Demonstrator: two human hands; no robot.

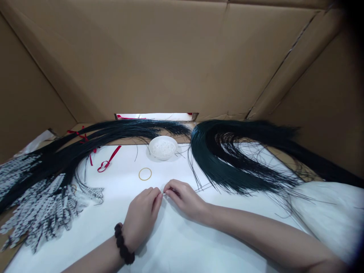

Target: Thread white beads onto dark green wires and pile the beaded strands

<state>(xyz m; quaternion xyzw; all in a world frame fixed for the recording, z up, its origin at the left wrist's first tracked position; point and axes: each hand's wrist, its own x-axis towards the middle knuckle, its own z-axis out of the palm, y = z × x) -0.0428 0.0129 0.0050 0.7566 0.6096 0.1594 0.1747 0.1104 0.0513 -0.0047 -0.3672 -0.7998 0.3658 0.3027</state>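
My left hand (143, 212), with a dark scrunchie-like band (123, 244) on its wrist, is closed in a pinch. Facing it, my right hand (184, 199) pinches too, and the fingertips nearly meet. Between them shows a tiny bit of thin cord (164, 194); most of it is hidden by the fingers. Just beyond the hands lie a yellow rubber band (145, 174) and a white bowl (151, 146) of small white pieces. To the right curves a thick bundle of dark green-black cords (203, 159), with a few loose strands near my right hand.
Cardboard walls (170, 60) enclose the white work surface (113, 212), with a slot (156, 116) at the back. On the left lie dark cords with white pieces strung on their ends (48, 204) and a red ribbon (109, 161). A white plastic bag (330, 216) sits at right.
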